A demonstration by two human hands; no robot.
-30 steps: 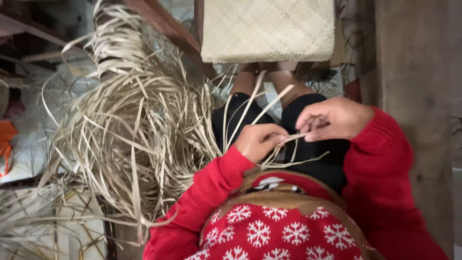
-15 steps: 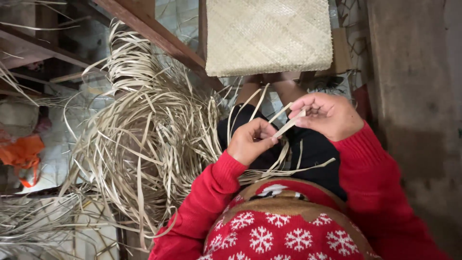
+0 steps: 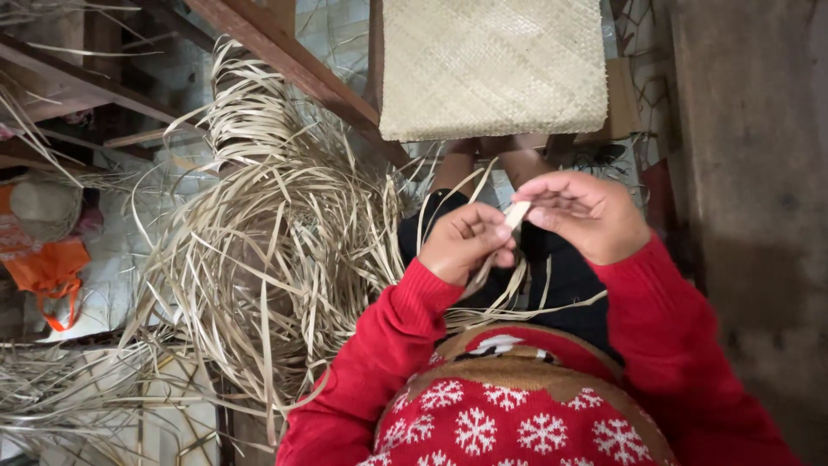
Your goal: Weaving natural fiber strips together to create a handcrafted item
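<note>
Heap of dry pale straw-coloured leaf strips (image 3: 267, 259): the largest thing in view, a loose tangled mound at about 9 o'clock from the hands. It lies within easy reach of the left arm, judged so that a fresh strip can be drawn without shifting the body.

Woven pale rectangular mat panel (image 3: 493, 65): at 12 o'clock, beyond the knees, lying flat, with its near edge towards the person. A brown wooden beam (image 3: 293, 65) runs slantwise beside it at 11 o'clock.

Orange plastic bag (image 3: 47, 267): far out at 9 o'clock, well apart from the work.

Loose strands on the lap (image 3: 517, 298): thin strips trail across the dark clothing at 6 o'clock under the hands, some touching the red sleeve.

Right hand (image 3: 586, 216): raised over the lap, its grip closed; thumb and forefinger pinch the upper end of the single flat pale leaf strip (image 3: 517, 213). Held high, it seems, to keep the strip taut and in plain sight.

Left hand (image 3: 466, 243): just beside the right one, nearly touching it, fingers curled and closed on the same strip lower down, the thumb pressing it.

Strip, place and axis: it lies between the two hands above the lap. Its long axis runs slantwise, the upper end pointing to about 1 o'clock at the right fingers, the lower end running to 7 o'clock through the left hand and on into the lap strands.
</note>
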